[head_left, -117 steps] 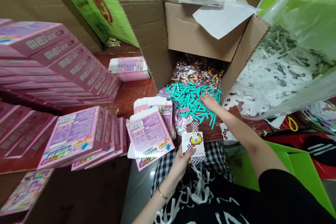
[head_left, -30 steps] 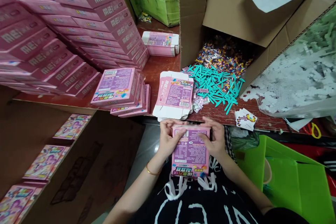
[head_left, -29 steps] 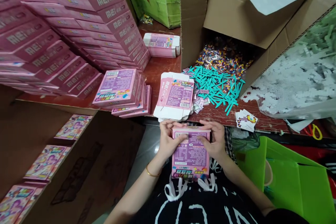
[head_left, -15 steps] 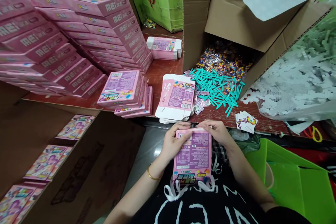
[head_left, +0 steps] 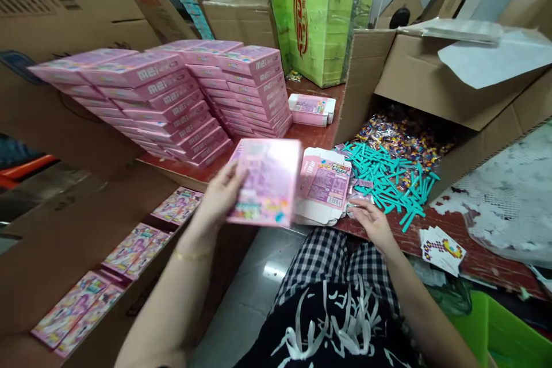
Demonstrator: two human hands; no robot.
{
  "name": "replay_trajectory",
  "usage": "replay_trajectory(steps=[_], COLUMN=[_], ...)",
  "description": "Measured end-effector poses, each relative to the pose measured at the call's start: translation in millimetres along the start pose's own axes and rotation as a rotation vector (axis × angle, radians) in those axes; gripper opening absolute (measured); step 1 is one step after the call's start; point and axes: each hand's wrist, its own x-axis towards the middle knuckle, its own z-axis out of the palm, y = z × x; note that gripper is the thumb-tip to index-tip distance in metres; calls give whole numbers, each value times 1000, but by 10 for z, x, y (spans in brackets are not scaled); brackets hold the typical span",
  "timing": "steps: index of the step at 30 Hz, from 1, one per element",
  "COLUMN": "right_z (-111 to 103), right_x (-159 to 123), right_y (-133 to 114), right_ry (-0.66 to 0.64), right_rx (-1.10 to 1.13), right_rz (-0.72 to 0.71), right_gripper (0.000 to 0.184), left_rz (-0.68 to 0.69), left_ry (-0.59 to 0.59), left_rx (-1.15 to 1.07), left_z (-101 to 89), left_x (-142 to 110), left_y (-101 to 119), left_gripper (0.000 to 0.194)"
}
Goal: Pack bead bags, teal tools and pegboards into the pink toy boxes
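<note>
My left hand grips a closed pink box by its left edge and holds it up over the table's front edge, blurred by motion. My right hand rests at the table edge with fingers loosely spread, holding nothing, beside small pink packets and a pile of teal plastic sticks. A stack of flat, unfolded pink cartons lies just right of the held box.
Tall stacks of closed pink boxes fill the left of the red table. An open cardboard carton holds colourful bead bags. Pattern cards lie at right, by a bag of white pieces. Below left, a carton holds pink boxes.
The box was held in both hands over my lap. Now my left hand alone has lifted it up and left, and my right hand has let go and moved to the table edge.
</note>
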Motion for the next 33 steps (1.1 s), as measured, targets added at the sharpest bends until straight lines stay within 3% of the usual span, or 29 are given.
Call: replay_trajectory(steps=[4,7,9,11,13,15,18,21,24,25,27,28,30,31,33], right_z=[81,65,56,83,152,238,339,400,486,516,544,529,425,342,143], right_x=[266,472,725,1094,1521,1904,2188,2002,1438,1214,784,595,289,167,-34], right_y=[172,188,130,60,16,-9,-123,-433,-850,-971,-1123,-1143,-1064,-973,-729], right_ry=[-68,-87,-77,-52,-41,-67,-160,-276,-338,-341,-312,-240,42,221,471], right_rx=[-133,-265,-424,-591,-692,-735,-761,-722,-508,-413,-333,-363,-530,-627,-746], right_rz=[27,-59,-138,-168,-139,-86,-11,5,-214,-340,-551,-650,-836,-883,-820], right_gripper=[38,34,29,22,15,18,24,24,26,27,24,19,6,14,34], left_rz=[-64,-48,105,424,651,648,553,529,514,485,372,292,109,20,-137], left_ry=[-11,93,200,225,-40,-227,-210,-113,-72,-125,-347,-461,-590,-595,-580], left_rx=[191,483,624,752,773,810,880,873,704,608,379,254,7,-101,-252], left_z=[-490,-572,-423,-81,397,877,1307,1286,1084,1032,986,994,1056,1105,1223], left_x=[1222,1548,1404,1024,522,53,-339,-403,-442,-483,-611,-694,-878,-971,-1143], left_y=[-12,-63,-123,-247,-459,-731,-1030,-903,-398,-214,76,162,201,162,10], left_gripper=[56,56,64,67,63,69,80,92,104,98,60,42,29,28,30])
